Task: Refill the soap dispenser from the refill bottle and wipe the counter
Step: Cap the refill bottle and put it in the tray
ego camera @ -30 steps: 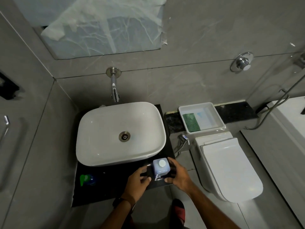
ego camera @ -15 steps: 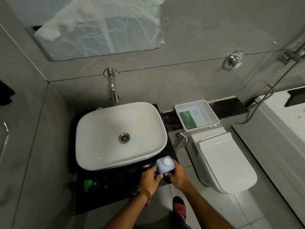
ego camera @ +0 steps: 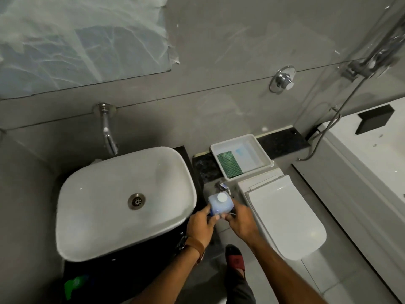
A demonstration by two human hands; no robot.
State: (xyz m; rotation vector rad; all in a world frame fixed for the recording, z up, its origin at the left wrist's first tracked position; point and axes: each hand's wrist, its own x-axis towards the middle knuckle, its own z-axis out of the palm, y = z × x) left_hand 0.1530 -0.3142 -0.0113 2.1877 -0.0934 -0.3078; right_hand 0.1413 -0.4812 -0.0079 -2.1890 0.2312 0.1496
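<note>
While both hands steady it upright, the blue bottle, cap on, is gripped by left hand & right hand beside sink, prob. for uncapping.

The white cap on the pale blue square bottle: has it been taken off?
No. The round white cap sits on top of the pale blue square bottle, held between the left hand and right hand.

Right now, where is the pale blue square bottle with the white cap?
In the head view, the bottle is held between both hands, just right of the white basin, left of the toilet.
</note>
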